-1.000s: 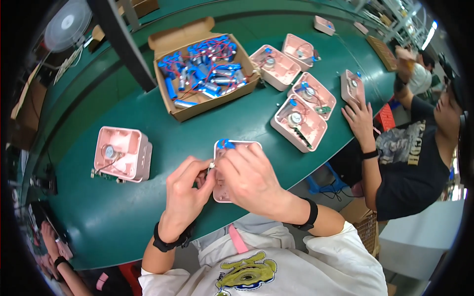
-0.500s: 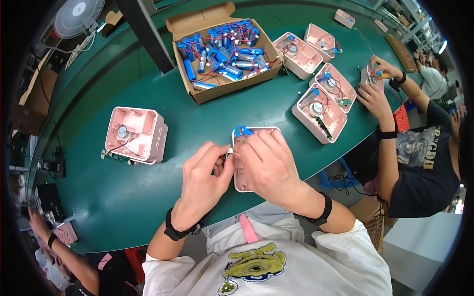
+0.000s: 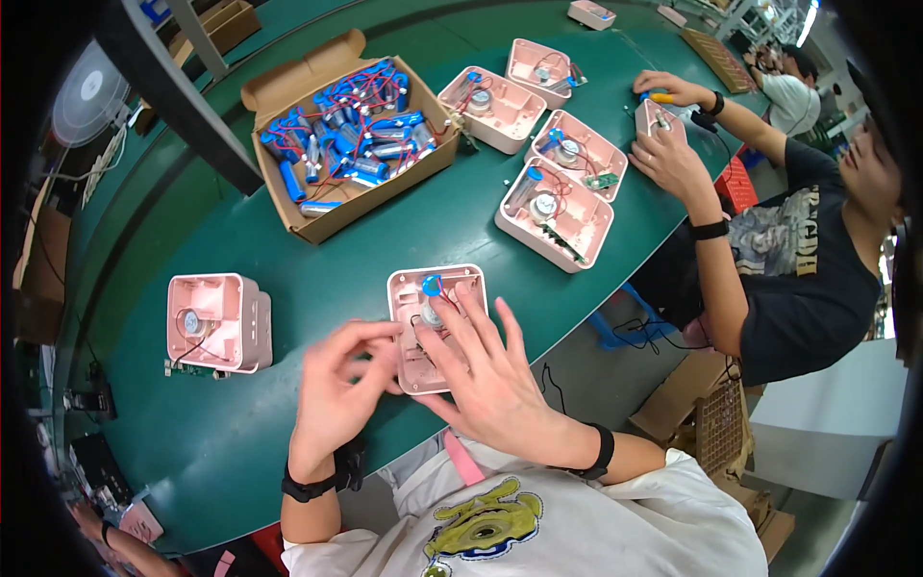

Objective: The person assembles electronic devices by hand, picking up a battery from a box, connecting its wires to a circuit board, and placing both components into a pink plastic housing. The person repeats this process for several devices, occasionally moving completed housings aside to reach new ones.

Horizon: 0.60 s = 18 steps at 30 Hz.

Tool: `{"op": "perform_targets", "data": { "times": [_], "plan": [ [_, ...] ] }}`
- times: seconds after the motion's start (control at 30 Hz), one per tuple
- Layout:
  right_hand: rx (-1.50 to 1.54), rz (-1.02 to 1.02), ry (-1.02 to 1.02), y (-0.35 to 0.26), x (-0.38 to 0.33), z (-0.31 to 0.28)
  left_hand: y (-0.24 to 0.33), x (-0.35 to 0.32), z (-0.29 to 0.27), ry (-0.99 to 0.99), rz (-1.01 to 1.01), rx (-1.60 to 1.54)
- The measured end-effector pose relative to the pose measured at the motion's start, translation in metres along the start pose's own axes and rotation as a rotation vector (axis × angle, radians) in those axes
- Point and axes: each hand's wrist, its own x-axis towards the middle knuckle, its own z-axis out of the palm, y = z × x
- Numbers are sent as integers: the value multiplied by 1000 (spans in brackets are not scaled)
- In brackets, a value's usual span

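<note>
In front of me on the bench lies an open pink plastic casing (image 3: pixel 411 373). A blue-wrapped battery (image 3: pixel 434 285) with red wires sits at its top end, and a round speaker (image 3: pixel 429 314) shows partly below it. My right hand (image 3: pixel 490 385) lies over the casing with fingers spread, hiding much of the inside. At the casing's left side is my left hand (image 3: pixel 341 389), its fingers bent and apart, slightly blurred, with nothing visible in them. One fingertip reaches the casing's rim.
Another pink casing (image 3: pixel 252 327) with a dangling circuit board stands at left. Beyond is a cardboard box (image 3: pixel 356 213) of wired blue batteries. Several fitted casings (image 3: pixel 598 252) stand at right, near a co-worker's hands (image 3: pixel 673 163). A dark post (image 3: pixel 183 96) rises behind the box.
My hands have let go of the small white connector held between them. The right hand has spread flat over the casing; the left has opened beside it. The view has shifted.
</note>
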Motion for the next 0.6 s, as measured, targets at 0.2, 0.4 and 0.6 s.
{"op": "perform_targets", "data": {
  "times": [0.2,0.4,0.6],
  "plan": [
    [-174,-24,-49,34,-4,-27,-10,9,-14,52,111,177],
    [-126,-16,19,67,-9,-34,-1,6,-15,113,171,460],
    [-270,-6,47,99,-12,-49,27,-5,-31,393,557,985]
  ]
}}
